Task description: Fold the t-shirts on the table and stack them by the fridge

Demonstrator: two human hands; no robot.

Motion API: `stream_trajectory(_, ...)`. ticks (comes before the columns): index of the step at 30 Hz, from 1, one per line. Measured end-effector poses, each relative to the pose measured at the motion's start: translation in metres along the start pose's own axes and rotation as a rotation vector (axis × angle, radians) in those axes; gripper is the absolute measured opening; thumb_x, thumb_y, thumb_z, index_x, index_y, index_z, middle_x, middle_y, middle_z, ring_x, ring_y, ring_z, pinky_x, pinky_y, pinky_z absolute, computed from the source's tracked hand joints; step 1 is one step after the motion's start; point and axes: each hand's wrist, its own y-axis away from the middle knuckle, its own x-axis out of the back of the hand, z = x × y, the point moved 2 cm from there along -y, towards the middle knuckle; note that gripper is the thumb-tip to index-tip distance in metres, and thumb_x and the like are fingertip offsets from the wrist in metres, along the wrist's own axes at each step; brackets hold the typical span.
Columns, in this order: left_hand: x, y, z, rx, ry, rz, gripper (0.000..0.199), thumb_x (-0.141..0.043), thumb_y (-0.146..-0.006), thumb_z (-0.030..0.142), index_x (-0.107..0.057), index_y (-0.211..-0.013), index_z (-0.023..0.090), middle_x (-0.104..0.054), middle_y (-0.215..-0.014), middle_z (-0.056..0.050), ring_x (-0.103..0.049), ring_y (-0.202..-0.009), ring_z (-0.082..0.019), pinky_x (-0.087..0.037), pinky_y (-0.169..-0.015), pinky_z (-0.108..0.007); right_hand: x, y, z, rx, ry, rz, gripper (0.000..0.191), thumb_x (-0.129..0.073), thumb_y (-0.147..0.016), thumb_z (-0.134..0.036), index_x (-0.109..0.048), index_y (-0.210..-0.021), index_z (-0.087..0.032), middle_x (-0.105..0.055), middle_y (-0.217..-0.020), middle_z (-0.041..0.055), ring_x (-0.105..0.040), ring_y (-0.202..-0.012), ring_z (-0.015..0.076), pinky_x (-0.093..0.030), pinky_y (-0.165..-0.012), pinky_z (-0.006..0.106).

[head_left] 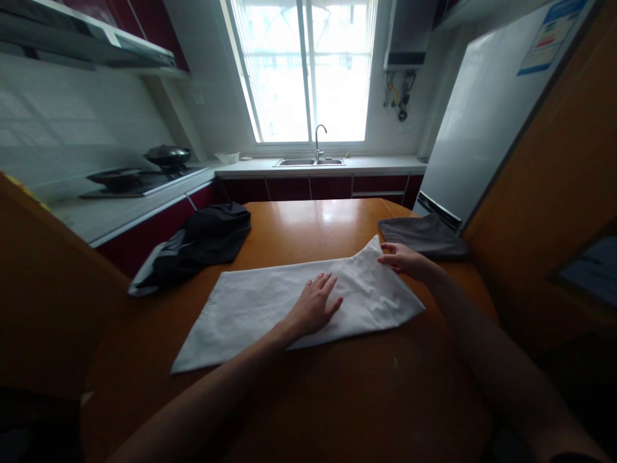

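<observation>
A white cloth (260,302), flat and roughly oblong like a pillowcase, lies across the wooden table in front of me. My left hand (313,305) rests palm down on its middle, fingers stretched and apart. At the cloth's far right edge, my right hand (402,258) has its thumb and fingers curled round the fabric. Beside that hand the far right corner is lifted into a peak, and the cloth is wrinkled below it. The left part lies mostly smooth.
The wooden table (308,225) carries a dark garment (207,235) at the left and a folded grey cloth (424,235) at the right. Beyond stand a counter with a sink (296,163), a stove with pans (166,155), and a fridge (482,116).
</observation>
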Motion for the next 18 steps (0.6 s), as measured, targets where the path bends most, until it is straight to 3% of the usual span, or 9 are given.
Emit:
stream_trajectory(4,0.007,-0.029,0.022,0.054,0.590,0.100,0.067,-0.060,-0.093,0.043,-0.040,-0.153,0.020,-0.054,-0.144,-0.020,-0.063,-0.116,-0.029,-0.051,-0.099,-0.047,-0.034,0.005,-0.012,0.062,-0.112,0.037,0.064,-0.081,-0.068,-0.025,-0.057,-0.126,-0.016,-0.053,-0.057,-0.0078,-0.043,-0.044,0.0064,-0.032,-0.041,0.016)
stream_trajectory(6,0.000,-0.042,0.033,0.110,0.871,0.075,0.074,-0.064,-0.092,0.045,-0.032,-0.156,0.027,-0.057,-0.139,-0.018,-0.069,-0.099,-0.024,-0.058,-0.085,-0.042,-0.054,0.009,-0.015,0.093,-0.158,0.065,0.064,-0.080,-0.070,-0.023,-0.054,-0.128,-0.015,-0.053,-0.054,-0.0082,-0.045,-0.043,0.0071,-0.033,-0.040,0.016)
stream_trajectory(8,-0.010,-0.050,0.038,0.133,1.026,0.092,0.073,-0.063,-0.093,0.044,-0.029,-0.157,0.032,-0.060,-0.136,-0.014,-0.070,-0.094,-0.022,-0.059,-0.082,-0.040,-0.075,0.011,-0.015,0.099,-0.192,0.050,0.059,-0.075,-0.077,-0.022,-0.051,-0.130,-0.015,-0.057,-0.055,-0.0068,-0.050,-0.044,0.0086,-0.037,-0.041,0.016)
stream_trajectory(12,-0.030,-0.055,0.025,0.142,0.943,0.302,0.052,-0.061,-0.094,0.030,-0.053,-0.144,0.021,-0.064,-0.134,-0.012,-0.062,-0.121,-0.026,-0.047,-0.106,-0.043,-0.100,0.012,-0.007,-0.019,-0.244,0.020,0.035,-0.052,-0.094,-0.019,-0.049,-0.129,-0.016,-0.064,-0.061,-0.0019,-0.061,-0.049,0.0120,-0.047,-0.045,0.019)
stream_trajectory(15,-0.038,-0.055,0.014,0.159,0.842,0.349,0.046,-0.059,-0.090,0.020,-0.061,-0.136,0.014,-0.061,-0.139,-0.014,-0.055,-0.131,-0.028,-0.037,-0.115,-0.044,-0.096,0.009,-0.004,-0.023,-0.242,0.089,0.028,-0.043,-0.093,-0.013,-0.053,-0.119,-0.015,-0.069,-0.069,0.0027,-0.064,-0.052,0.0123,-0.048,-0.046,0.020)
stream_trajectory(18,-0.041,-0.054,0.011,0.170,0.832,0.338,0.051,-0.060,-0.088,0.017,-0.059,-0.139,0.012,-0.061,-0.139,-0.015,-0.056,-0.129,-0.027,-0.038,-0.114,-0.043,-0.081,0.003,0.001,0.044,-0.177,0.204,0.025,-0.047,-0.086,-0.010,-0.057,-0.108,-0.016,-0.070,-0.074,0.0037,-0.063,-0.050,0.0109,-0.043,-0.042,0.018)
